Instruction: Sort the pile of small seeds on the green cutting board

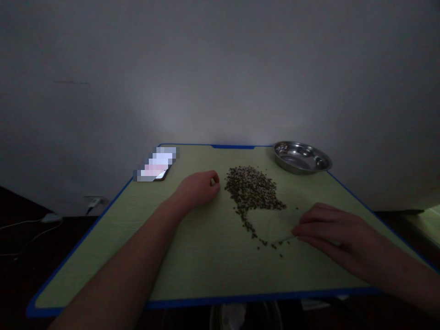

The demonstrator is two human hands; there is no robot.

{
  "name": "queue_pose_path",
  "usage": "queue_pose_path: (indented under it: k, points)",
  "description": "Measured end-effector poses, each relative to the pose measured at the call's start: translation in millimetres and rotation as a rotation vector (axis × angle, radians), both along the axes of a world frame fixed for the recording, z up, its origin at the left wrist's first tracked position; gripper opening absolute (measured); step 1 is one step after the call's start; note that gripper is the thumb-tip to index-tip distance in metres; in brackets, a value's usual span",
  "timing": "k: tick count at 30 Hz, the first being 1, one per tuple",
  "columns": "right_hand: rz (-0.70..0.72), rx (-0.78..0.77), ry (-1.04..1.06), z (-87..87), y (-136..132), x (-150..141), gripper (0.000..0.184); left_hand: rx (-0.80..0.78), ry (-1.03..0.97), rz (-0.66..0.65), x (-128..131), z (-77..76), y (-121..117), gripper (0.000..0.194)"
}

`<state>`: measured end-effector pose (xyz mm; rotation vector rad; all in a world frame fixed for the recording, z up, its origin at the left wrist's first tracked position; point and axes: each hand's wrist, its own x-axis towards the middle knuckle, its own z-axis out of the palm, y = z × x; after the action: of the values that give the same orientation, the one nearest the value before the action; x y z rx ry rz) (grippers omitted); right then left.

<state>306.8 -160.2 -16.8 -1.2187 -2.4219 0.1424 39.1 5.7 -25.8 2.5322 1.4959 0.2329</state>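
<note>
A heap of small dark green and pale beans or seeds (250,187) lies on the light green table. From its lower left a thin trail of dark ones curves toward my right hand (330,233). That hand pinches a thin, pale, stick-like tool (284,238); its exact kind is too faint to make out. The tool's tip is among the scattered dark seeds at the trail's end. My left hand (199,187) rests just left of the heap, fingers curled and thumb near the index finger, and I see nothing held in it.
A shallow metal bowl (300,160) stands at the table's back right corner. A lit phone (158,165), partly blurred, lies at the back left. The table has a blue edge (213,301) and stands against a grey wall (220,82). Cables and a plug (94,201) are at left.
</note>
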Motion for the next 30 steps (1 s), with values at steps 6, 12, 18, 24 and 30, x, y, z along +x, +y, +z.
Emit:
queue_pose_path:
  k: [6, 12, 18, 24, 30]
  points:
    - [0.000, 0.007, -0.047, -1.3, 8.0, -1.2, 0.022, -0.003, -0.002, -0.004, -0.4, -0.5, -0.6, 0.031]
    - [-0.090, 0.076, 0.006, 2.9, 11.5, -0.2, 0.020, 0.003, -0.011, -0.004, -0.4, -0.5, -0.8, 0.030]
    - [-0.021, 0.000, 0.020, 4.6, 5.1, -9.2, 0.022, 0.005, -0.008, -0.003, 0.0, -0.4, -0.5, 0.030]
    - [0.027, -0.063, 0.014, 7.1, 5.2, -14.8, 0.023, 0.006, -0.006, -0.004, -0.6, -0.5, -0.9, 0.030]
    - [-0.001, 0.036, -0.058, 9.4, 11.1, -26.0, 0.024, 0.005, 0.003, 0.003, 0.2, 0.6, -1.4, 0.030]
